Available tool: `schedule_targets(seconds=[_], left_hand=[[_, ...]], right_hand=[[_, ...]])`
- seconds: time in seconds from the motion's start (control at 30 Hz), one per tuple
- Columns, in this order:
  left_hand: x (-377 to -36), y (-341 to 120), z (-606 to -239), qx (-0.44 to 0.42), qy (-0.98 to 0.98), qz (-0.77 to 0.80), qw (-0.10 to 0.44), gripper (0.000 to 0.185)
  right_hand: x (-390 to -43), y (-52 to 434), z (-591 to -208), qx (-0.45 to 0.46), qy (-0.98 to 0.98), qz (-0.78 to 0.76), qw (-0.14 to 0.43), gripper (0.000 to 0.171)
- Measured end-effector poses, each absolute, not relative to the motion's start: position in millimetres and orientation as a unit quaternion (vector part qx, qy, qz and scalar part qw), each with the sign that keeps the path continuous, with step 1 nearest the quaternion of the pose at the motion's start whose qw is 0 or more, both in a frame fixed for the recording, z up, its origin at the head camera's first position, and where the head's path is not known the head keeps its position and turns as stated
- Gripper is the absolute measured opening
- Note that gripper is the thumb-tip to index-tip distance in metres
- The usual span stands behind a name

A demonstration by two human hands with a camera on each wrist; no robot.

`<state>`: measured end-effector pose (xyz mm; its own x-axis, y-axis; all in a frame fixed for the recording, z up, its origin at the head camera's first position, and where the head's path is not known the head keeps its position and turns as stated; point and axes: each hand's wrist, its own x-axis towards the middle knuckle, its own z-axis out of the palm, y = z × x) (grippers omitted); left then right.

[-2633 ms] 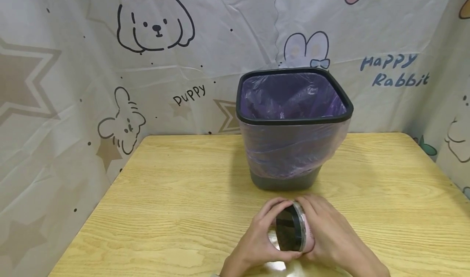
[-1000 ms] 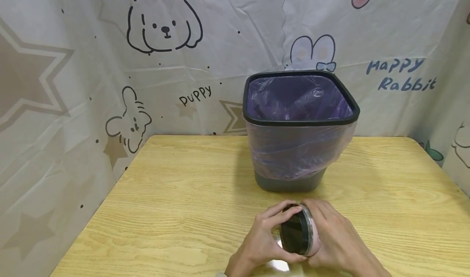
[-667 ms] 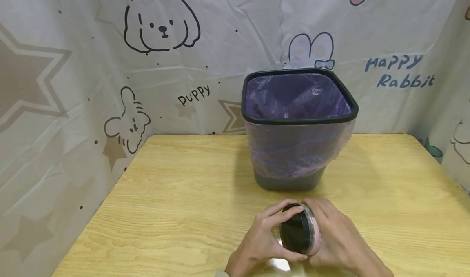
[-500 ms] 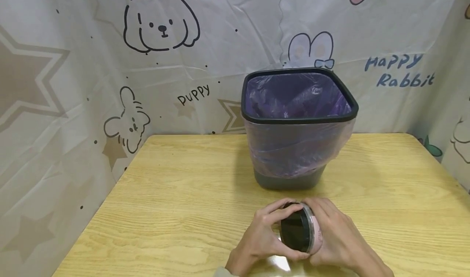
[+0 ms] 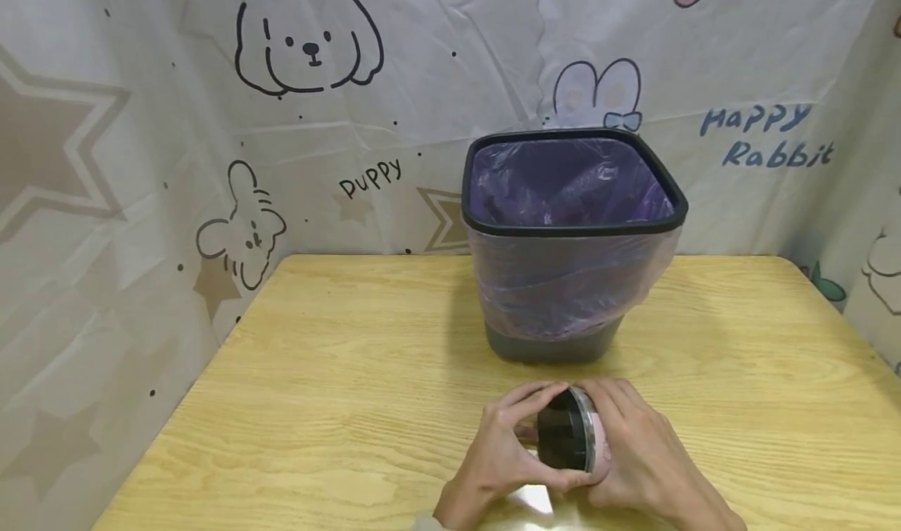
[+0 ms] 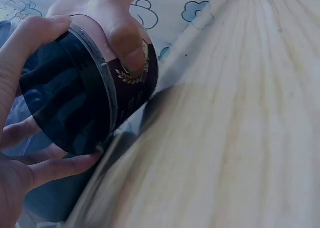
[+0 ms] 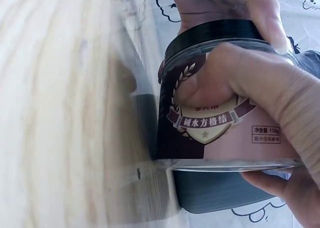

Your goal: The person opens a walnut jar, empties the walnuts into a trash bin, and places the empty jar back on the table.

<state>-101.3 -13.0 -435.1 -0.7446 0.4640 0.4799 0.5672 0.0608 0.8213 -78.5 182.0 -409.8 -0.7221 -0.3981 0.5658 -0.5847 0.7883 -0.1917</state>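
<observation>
Sideways, near the lined bin point(image 5: 573, 231) — a jar point(image 5: 601, 445) held two-handed.
Left hand point(image 5: 501, 446) pinches the black lid point(image 5: 561, 435), fingers spread; right hand point(image 5: 637, 443) grips the body point(image 7: 235, 148) — a slip on smooth plastic could drop it onto the table point(image 5: 317, 390).

Jar point(image 5: 601, 449) between the left hand point(image 5: 496, 445), at its lid point(image 5: 559, 435), and the right hand point(image 5: 640, 449), at its body, over the tabletop point(image 5: 338, 406). Behind these, standing on the tabletop: waste bin point(image 5: 573, 231), with liner point(image 5: 563, 183) inside. Cloth backdrop point(image 5: 436, 85) behind and on both sides.
</observation>
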Motion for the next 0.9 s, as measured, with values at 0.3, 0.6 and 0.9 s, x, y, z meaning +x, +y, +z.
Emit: schedule_targets(seconds=[0.3, 0.6, 0.9], left_hand=[[-105.0, -13.9, -433.7, -0.427, -0.759, -0.469, 0.144, 0.101], [-104.4, -15.9, -436.9, -0.436, -0.758, -0.463, 0.144, 0.106], [-104.8, -15.2, -436.5, -0.425, -0.757, -0.48, 0.126, 0.107]], right_hand=[[-79.5, 184.8, -410.4, 0.268, -0.909, 0.194, 0.252, 0.109], [-77.3, 182.8, -416.1, 0.276, -0.9, 0.193, 0.277, 0.108], [-76.9, 183.7, -416.9, 0.272, -0.899, 0.189, 0.287, 0.107]])
